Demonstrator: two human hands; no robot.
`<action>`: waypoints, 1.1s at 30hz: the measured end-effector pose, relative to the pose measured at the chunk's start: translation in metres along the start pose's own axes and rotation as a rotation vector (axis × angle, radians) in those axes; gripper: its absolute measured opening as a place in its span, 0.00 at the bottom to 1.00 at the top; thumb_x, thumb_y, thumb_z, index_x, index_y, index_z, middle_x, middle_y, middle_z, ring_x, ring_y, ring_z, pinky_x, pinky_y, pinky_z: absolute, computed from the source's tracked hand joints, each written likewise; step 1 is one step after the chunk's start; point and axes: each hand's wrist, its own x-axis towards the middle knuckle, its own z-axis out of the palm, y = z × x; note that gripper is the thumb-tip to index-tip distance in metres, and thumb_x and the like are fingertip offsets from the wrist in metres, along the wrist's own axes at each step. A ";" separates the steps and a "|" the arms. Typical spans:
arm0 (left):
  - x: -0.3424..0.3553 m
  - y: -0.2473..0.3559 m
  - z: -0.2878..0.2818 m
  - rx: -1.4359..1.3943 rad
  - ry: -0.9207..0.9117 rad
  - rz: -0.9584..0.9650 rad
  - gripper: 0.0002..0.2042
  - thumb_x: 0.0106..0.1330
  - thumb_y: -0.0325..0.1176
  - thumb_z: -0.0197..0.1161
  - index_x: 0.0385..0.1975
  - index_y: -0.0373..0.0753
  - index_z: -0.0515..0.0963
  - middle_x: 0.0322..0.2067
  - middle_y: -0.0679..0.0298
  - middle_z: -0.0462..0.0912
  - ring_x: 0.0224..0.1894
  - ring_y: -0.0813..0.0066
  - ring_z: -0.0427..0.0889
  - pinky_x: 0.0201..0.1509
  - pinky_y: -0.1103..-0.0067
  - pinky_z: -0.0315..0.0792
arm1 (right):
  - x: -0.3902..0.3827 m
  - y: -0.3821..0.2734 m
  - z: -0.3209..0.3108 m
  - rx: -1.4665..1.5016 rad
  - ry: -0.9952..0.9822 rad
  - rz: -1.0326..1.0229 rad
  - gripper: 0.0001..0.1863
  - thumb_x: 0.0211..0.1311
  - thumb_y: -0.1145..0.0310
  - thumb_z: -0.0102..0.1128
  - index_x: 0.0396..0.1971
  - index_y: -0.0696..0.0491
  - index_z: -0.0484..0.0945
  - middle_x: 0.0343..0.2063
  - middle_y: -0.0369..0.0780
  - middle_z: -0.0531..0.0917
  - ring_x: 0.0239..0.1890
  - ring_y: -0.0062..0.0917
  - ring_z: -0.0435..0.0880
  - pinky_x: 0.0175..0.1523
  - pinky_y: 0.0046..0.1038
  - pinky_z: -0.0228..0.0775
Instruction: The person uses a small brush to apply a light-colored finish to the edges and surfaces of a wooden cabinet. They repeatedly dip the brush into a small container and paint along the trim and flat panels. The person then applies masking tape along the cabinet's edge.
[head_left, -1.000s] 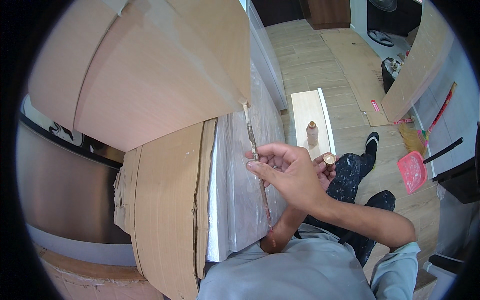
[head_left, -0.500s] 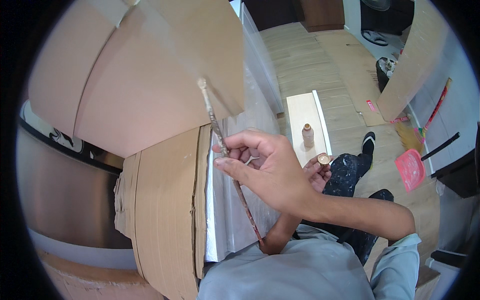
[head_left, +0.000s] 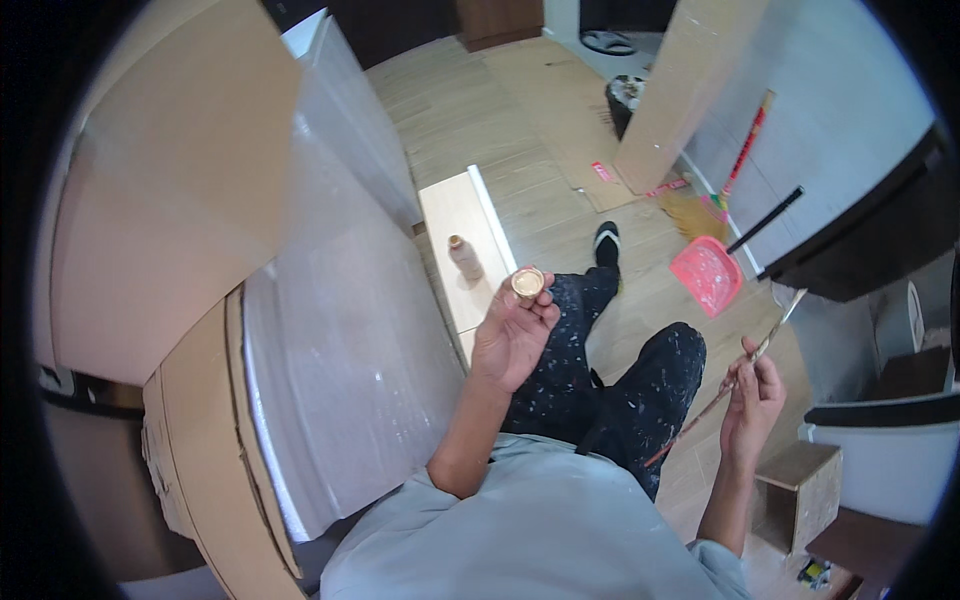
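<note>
My left hand [head_left: 512, 345] holds a small round cup [head_left: 528, 283], like a bottle cap, with beige paint-like stuff inside, between thumb and fingers above my lap. Off to the right, my right hand [head_left: 752, 400] pinches a long thin paintbrush [head_left: 720, 393]. Its pale, paint-crusted tip points up and away from me, while the reddish handle end slants down toward my knee. Just beyond the cup, a small bottle [head_left: 465, 258] with a brownish top stands on a pale wooden board [head_left: 450, 207].
Large cardboard sheets [head_left: 170, 200] and a plastic-wrapped panel [head_left: 350, 330] rise on my left. A pink dustpan [head_left: 707, 275] and a broom [head_left: 745, 155] are ahead on the right. An open wooden box [head_left: 800, 490] sits beside my right forearm.
My right hand has swung from the cardboard on the left over to my right side, bringing the paintbrush along. The view has turned rightward; my left hand still holds the cup.
</note>
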 end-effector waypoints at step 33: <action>0.319 -0.223 0.125 0.183 -0.394 -0.826 0.24 0.62 0.39 0.69 0.57 0.42 0.73 0.54 0.54 0.76 0.50 0.67 0.76 0.56 0.69 0.70 | 0.136 0.136 -0.101 -0.078 -0.022 0.508 0.06 0.69 0.73 0.59 0.42 0.56 0.76 0.28 0.31 0.76 0.30 0.13 0.74 0.34 0.18 0.69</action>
